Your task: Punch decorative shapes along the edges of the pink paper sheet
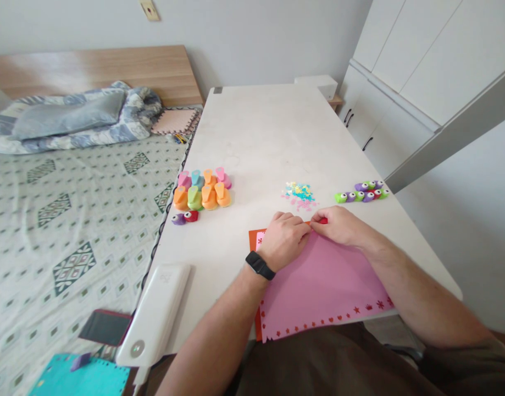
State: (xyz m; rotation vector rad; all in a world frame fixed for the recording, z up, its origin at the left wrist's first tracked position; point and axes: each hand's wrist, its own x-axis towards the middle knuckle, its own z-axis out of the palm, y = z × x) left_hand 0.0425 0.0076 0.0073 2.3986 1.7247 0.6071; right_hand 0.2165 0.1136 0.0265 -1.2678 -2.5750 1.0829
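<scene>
A pink sheet of paper [322,280] lies on an orange sheet [258,324] at the near edge of the table. Small shapes are punched along its borders, showing orange-red. My left hand [286,234], with a dark watch on the wrist, rests on the far edge of the pink sheet, its fingers curled over that edge. Beside it my right hand [334,223] is closed at the same edge around a small red paper punch [324,220], mostly hidden by the fingers. The punch's jaw cannot be seen.
Paper confetti [300,193] lies beyond my hands. Larger orange, green, blue and pink punches [203,190] stand at left, with two small eyed punches [185,218] nearby. Several small punches [361,192] line up at right. A white power bank-like device [161,308] lies at the left edge.
</scene>
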